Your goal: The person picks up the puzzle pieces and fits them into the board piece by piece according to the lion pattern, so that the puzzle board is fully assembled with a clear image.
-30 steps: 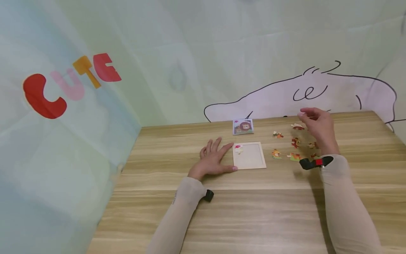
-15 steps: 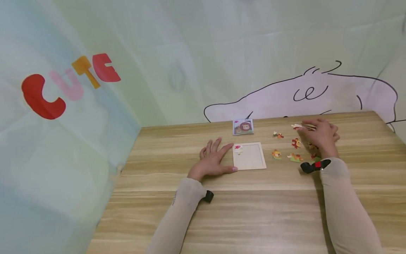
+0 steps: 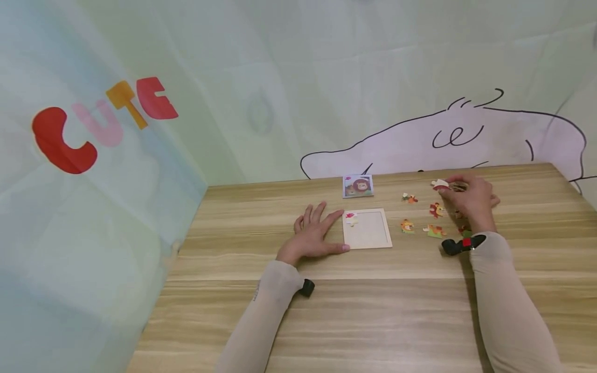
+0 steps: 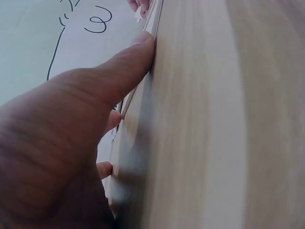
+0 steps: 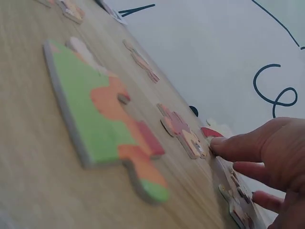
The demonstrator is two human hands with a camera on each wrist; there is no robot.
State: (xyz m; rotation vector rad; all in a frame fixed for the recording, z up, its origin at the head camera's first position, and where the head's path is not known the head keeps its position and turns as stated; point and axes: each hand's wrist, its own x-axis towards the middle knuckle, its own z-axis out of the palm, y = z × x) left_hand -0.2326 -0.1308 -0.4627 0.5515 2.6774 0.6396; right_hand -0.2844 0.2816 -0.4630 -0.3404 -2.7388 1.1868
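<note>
A wood-grained table [image 3: 373, 316] spreads under both hands. The left hand [image 3: 313, 235] lies with its fingers wide, thumb and index finger touching the left corners of a square, pale tray [image 3: 370, 230]. The right hand [image 3: 473, 199], near the table's far edge, pinches a white-and-red piece [image 3: 440, 184] between thumb and finger. Beyond the tray is a lion card [image 3: 358, 187]. The white-and-red piece points its pale knob to the left; in the head view its long axis runs roughly left to right. A corner piece [image 3: 351, 219], white with pink, sits in the tray's far left corner. Only the right wrist view shows clearly the grey side edge of a green-and-orange piece [image 5: 105, 114].
</note>
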